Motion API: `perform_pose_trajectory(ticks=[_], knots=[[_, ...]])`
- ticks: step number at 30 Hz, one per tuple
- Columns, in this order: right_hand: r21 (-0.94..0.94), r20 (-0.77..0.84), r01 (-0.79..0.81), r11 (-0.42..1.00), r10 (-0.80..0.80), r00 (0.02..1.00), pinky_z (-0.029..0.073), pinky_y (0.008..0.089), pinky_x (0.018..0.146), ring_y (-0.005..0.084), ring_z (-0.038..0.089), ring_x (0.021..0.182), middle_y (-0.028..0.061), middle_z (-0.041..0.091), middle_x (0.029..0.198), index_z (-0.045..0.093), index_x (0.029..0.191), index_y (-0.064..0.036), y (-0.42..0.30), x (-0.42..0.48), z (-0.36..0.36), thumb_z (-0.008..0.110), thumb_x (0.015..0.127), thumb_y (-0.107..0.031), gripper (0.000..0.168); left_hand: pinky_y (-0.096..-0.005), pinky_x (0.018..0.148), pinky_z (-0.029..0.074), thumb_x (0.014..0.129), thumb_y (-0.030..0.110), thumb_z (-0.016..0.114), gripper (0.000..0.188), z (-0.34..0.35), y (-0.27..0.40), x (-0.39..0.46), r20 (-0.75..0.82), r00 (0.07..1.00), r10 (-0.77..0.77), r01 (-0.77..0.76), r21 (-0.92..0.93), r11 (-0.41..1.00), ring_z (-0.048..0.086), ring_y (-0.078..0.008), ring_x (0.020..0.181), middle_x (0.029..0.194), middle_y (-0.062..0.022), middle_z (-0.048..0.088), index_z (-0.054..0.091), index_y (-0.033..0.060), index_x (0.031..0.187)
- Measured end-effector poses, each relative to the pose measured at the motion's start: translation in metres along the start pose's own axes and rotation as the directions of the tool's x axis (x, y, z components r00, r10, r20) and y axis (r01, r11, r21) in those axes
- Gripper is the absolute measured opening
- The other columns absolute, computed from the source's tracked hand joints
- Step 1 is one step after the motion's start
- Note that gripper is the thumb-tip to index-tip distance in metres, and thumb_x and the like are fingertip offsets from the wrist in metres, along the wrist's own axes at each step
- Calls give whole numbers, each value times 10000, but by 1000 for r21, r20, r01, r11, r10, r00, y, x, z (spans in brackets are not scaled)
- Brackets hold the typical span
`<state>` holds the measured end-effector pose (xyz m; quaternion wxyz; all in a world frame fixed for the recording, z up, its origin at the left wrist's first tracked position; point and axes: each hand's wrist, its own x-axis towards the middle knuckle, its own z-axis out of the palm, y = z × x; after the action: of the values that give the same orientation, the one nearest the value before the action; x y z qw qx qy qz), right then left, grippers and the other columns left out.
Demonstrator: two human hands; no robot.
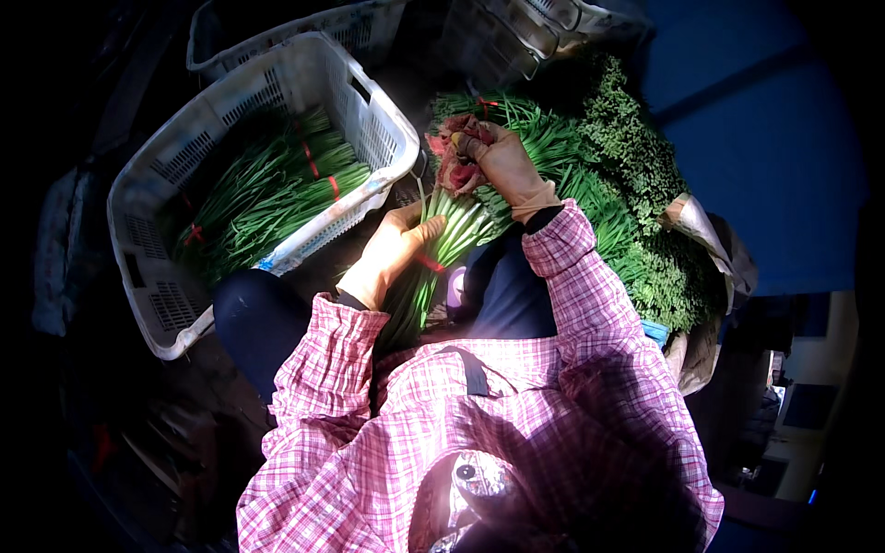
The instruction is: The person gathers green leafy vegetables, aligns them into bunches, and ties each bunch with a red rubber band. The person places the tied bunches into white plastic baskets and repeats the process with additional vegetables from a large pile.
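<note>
My left hand (393, 247), in a tan glove, grips a bundle of long green leafy stalks, probably garlic chives (460, 225), with its thumb across the pale stems. A red tie (430, 263) circles the bundle just below the thumb, and its green leaves hang toward my lap. My right hand (508, 160), also gloved, clutches a crumpled red-brown cloth (462, 173) at the bundle's pale stem ends. Whether the cloth presses on the stems or only hangs against them, I cannot tell.
A white plastic crate (377, 183) at left holds several red-tied green bundles (276, 186). More green bundles (553, 142) lie beyond my right hand, beside a heap of small-leaved greens (629, 145). Other crates (511, 34) stand at the back. My knee (256, 311) adjoins the near crate.
</note>
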<state>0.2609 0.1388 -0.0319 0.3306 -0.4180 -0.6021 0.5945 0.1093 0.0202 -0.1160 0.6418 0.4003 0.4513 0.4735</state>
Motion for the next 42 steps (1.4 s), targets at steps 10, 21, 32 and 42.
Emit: perform_pose_trajectory(ticks=[10,21,32,42], knots=[[-383,-9,68,921,-77,997,588,397,790,310,740,870,164,754,970,702,1111,-4,10,-2,5,630,928,-91,215,-333,957,499,976,358,689,510,4,7,-4,-87,996,34,-8,291,957,669,-195,1059,1171,-135,738,641,-11,1325],[-569,90,111,815,-72,993,574,454,816,407,715,890,217,733,949,705,1084,-22,30,9,9,702,873,-187,268,-354,932,515,944,350,700,472,3,1,-2,-143,985,95,-12,493,870,704,-246,1038,1138,-177,751,680,30,1290],[-402,213,111,909,-25,977,581,323,791,205,730,880,101,763,978,708,1079,-3,38,-1,1,673,883,-6,199,-451,896,547,900,325,689,371,4,-13,2,-235,908,348,-124,642,757,691,-378,1033,1129,-150,730,715,87,1183],[-393,2,255,883,-276,961,571,306,807,195,724,931,113,749,1094,663,1214,18,13,9,-14,654,993,-127,265,-341,847,550,939,331,715,437,-2,0,-2,-238,956,174,-76,371,926,721,-196,888,1035,-153,768,692,38,1262]])
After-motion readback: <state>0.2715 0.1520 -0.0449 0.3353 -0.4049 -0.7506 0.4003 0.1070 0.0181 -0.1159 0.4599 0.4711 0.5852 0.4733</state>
